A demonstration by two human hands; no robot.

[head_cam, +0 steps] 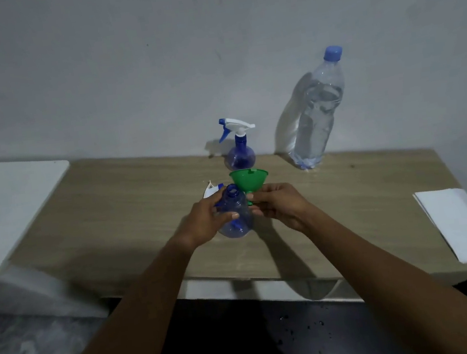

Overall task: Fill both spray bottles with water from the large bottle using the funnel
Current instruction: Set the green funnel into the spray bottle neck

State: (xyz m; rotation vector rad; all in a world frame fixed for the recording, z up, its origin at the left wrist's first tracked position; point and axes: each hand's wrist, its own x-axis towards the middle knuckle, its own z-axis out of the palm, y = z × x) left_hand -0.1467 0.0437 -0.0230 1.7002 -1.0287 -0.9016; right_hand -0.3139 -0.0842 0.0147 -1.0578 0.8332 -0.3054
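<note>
Nearest, the dark floor (305, 327) under the table's front edge carries scattered wet drops. Both forearms reach up over the wooden table (111, 207), and the hands meet close together at its middle. The left hand (207, 220) wraps round the body of the open spray bottle (239, 220), a clear blue one with a bare neck, thumb lying across its front. Whether its base rests on the wood I cannot tell.

The right hand (282, 206) pinches the stem of the green funnel (249, 179). Its bowl faces up just beside the open neck, to the right, not in it, and the fingers hide most of the stem.

Just behind the left hand lies a white and blue spray head (212, 191), mostly covered. Farther back the second spray bottle (239, 153) stands upright with its trigger top on. At the wall, to the right, stands the large bottle (314, 115), blue-capped and holding water. It is too blurred to tell if it bears a label. White paper (461, 224) lies at the table's right end.
</note>
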